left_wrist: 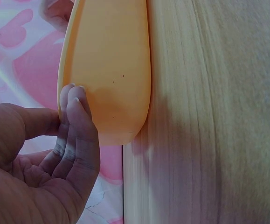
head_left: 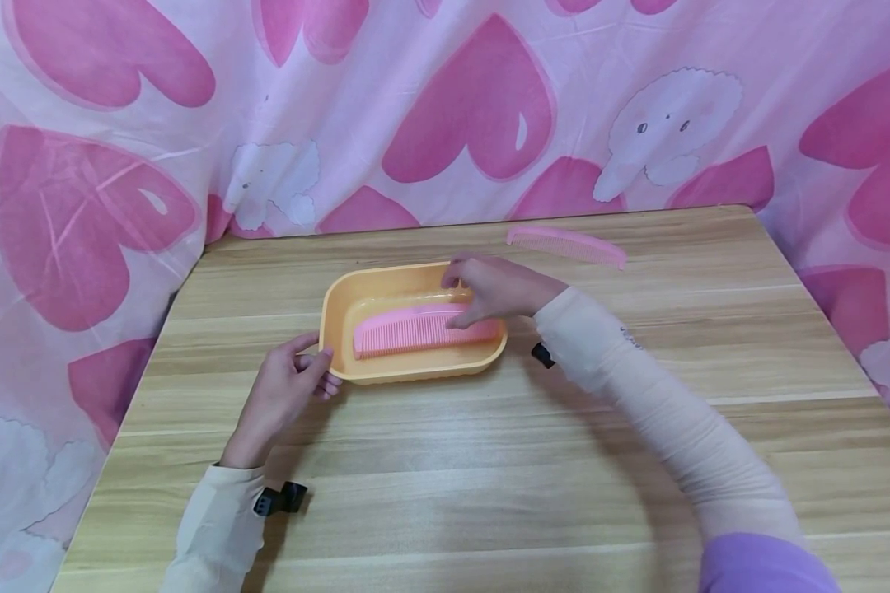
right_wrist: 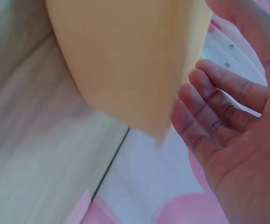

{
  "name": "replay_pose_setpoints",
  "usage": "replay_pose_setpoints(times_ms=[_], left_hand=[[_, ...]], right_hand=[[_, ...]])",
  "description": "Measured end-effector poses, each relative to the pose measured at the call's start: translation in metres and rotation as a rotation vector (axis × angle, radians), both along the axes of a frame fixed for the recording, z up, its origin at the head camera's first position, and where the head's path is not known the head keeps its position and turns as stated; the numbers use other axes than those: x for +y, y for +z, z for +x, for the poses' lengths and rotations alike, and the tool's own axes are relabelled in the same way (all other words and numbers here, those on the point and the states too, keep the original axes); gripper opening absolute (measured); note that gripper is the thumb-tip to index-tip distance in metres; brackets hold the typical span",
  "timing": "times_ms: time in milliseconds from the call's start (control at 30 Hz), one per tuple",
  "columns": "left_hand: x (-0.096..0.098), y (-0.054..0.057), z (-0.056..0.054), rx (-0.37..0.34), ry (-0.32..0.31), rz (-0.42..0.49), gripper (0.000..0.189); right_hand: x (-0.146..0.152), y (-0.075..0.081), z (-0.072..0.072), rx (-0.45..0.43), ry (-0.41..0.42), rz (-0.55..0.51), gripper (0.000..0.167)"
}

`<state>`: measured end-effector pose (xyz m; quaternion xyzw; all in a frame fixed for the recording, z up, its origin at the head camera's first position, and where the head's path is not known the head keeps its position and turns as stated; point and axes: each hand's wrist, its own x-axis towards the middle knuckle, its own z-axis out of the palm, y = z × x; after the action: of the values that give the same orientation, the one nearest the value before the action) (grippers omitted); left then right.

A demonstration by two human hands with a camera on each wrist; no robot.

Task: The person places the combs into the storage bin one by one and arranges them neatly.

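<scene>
An orange-yellow plastic tray (head_left: 408, 372) with raised walls stands on the table, and a pink comb (head_left: 400, 331) lies inside it, teeth towards the near side. My left hand (head_left: 291, 385) grips the tray's left end, thumb at the rim and fingers against the outer wall, as the left wrist view also shows with the hand (left_wrist: 55, 158) at the wall. Over the tray's right end hovers my right hand (head_left: 500, 288), thumb and fingers spread apart above the comb's right part. In the right wrist view this hand (right_wrist: 228, 126) has loosely bent fingers near the rim and holds nothing.
A second pink comb (head_left: 567, 245) lies at the back of the wooden table (head_left: 445, 486), right of the tray. Behind the table hangs a pink curtain (head_left: 460, 107) with hearts. Both wrists carry small black devices, one of them a black mount (head_left: 282, 499) on the left.
</scene>
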<state>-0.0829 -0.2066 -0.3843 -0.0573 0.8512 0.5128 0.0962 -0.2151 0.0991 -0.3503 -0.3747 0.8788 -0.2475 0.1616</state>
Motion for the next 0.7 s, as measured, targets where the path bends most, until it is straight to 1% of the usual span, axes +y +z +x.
replay_pose_setpoints(times_ms=[100, 267, 433, 533, 600, 700], left_hand=[[0.000, 0.000, 0.000, 0.002, -0.002, 0.004, 0.043], [0.000, -0.001, 0.000, 0.001, -0.005, -0.003, 0.044], [0.000, -0.002, 0.000, 0.001, -0.002, -0.008, 0.043], [0.000, -0.002, 0.000, -0.001, 0.000, -0.015, 0.043], [0.000, -0.002, 0.000, -0.003, -0.001, -0.021, 0.043], [0.000, -0.002, 0.000, -0.005, -0.002, -0.022, 0.043]], right_hand=[[0.012, 0.005, -0.002, 0.005, -0.015, -0.020, 0.058], [0.035, 0.010, -0.006, 0.030, -0.039, -0.040, 0.053], [0.060, 0.010, -0.009, 0.075, -0.072, -0.064, 0.047], [0.076, 0.008, -0.012, 0.102, -0.113, -0.054, 0.044], [0.086, 0.006, -0.015, 0.101, -0.151, -0.043, 0.044], [0.101, -0.001, -0.020, 0.078, -0.218, -0.010, 0.047]])
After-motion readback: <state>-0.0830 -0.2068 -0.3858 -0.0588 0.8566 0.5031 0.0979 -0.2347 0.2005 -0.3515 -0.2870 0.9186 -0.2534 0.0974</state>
